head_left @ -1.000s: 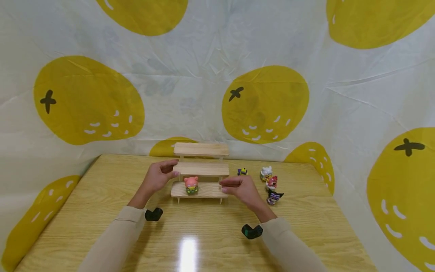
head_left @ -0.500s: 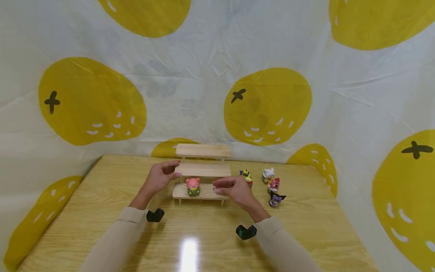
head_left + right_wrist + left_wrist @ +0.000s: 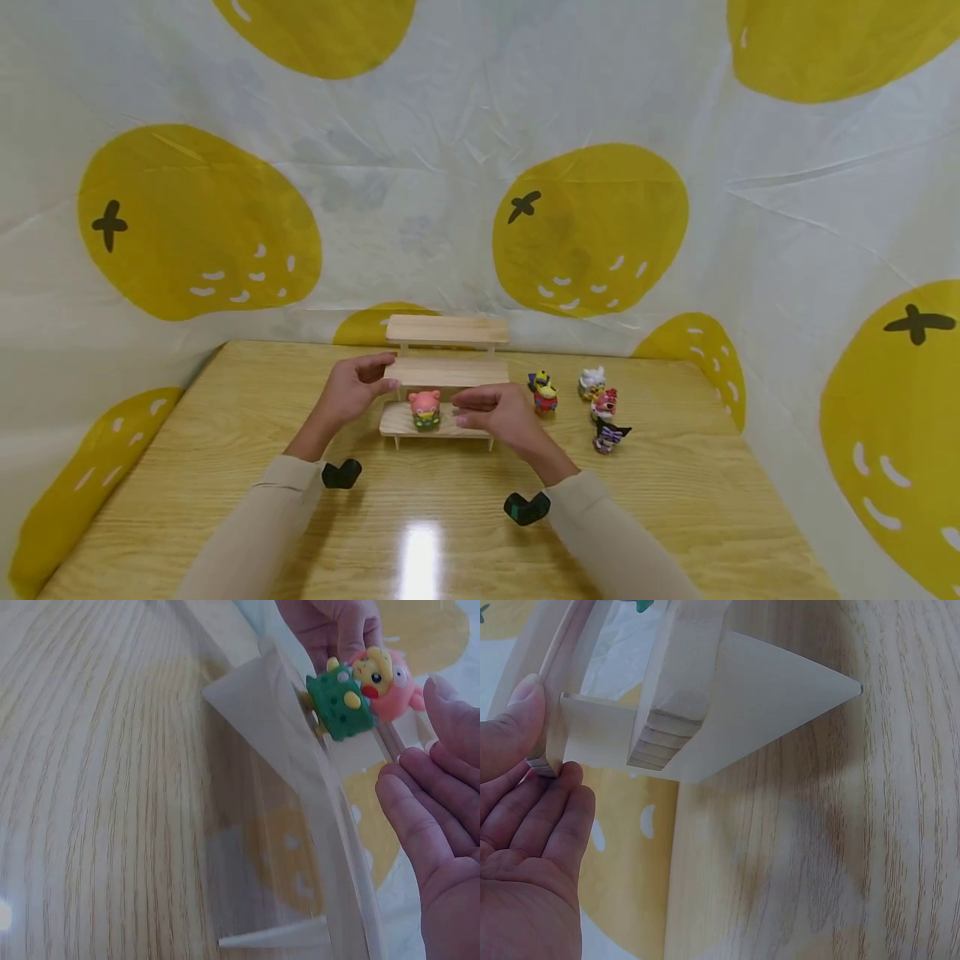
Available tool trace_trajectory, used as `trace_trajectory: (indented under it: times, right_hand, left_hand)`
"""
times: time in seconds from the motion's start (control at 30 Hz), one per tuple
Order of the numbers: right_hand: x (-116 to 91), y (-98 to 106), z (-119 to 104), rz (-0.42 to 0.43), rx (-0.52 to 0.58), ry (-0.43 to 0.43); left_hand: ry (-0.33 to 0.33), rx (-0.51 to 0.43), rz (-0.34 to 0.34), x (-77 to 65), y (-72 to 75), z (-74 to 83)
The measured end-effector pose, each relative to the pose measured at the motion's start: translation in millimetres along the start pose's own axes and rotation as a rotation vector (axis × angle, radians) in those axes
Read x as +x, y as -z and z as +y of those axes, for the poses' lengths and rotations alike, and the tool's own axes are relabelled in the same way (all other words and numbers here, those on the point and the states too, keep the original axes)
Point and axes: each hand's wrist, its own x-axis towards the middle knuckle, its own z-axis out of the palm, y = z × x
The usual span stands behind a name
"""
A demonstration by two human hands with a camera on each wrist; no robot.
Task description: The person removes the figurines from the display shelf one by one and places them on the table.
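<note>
A three-tier wooden display shelf (image 3: 447, 329) stands at the back of the table. On its bottom tier, left of the middle, sits a small figurine (image 3: 425, 408) with a pink hood and a green body. My left hand (image 3: 356, 390) grips the left end of the middle tier; the left wrist view shows the thumb on one face of the board (image 3: 667, 697) side and fingers on the other. My right hand (image 3: 498, 412) hovers over the right part of the bottom tier, fingers fairly straight, holding nothing. A narrow gap separates it from the figurine.
Right of the shelf stand a purple-and-yellow figurine (image 3: 538, 380) and a red-and-yellow one (image 3: 546, 400). Farther right are a white-topped figurine (image 3: 592, 382), a red-and-white one (image 3: 604, 406) and a purple one with a black hat (image 3: 609, 436). A patterned curtain (image 3: 420, 192) hangs behind the table.
My right hand has moved left along the bottom tier towards the pink-hooded figurine, uncovering the red-and-yellow figurine. My left hand keeps its grip on the shelf.
</note>
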Motion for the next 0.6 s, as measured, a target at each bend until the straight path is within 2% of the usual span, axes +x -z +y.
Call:
trace_trajectory:
  times: [0.23,0.43,0.6]
  right_hand:
    - [6.6,-12.2,-1.7,0.010,0.015,0.004]
    - [16.3,-23.8,0.5,0.019,0.072,0.029]
    - [19.1,-34.8,-1.9,0.043,0.053,0.058]
  left_hand:
    - [0.009,0.012,0.004,2.4,-2.1,-2.9]
    - [0.003,0.002,0.003,1.8,-1.3,-2.3]
    - [0.003,-0.002,0.003,1.0,-0.4,-1.7]
